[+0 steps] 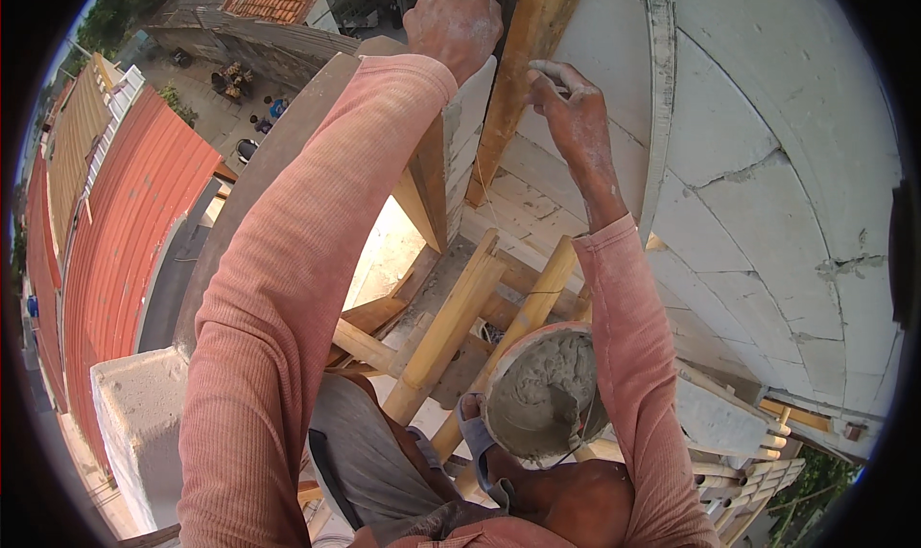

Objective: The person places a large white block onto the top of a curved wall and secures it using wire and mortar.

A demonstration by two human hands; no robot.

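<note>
My left hand (455,28) is raised at the top edge, by the end of the block wall. Its fingers curl away from me, so what they grip, if anything, is hidden. To its right, my right hand (576,121) is held up beside a long wooden board (523,78). Thumb and forefinger are closed in a pinch; whatever is between them is too small to make out. A thin string (483,186) hangs below, near the board. Below my right forearm, a round bucket (542,395) holds wet grey mortar with a hollow scooped in it.
Bamboo poles (446,332) form the scaffold under my sandalled feet (477,433). A pale block wall (758,212) curves along the right. At left stands a white block (144,423), with a red metal roof (134,203) beyond. Far below is a yard with people.
</note>
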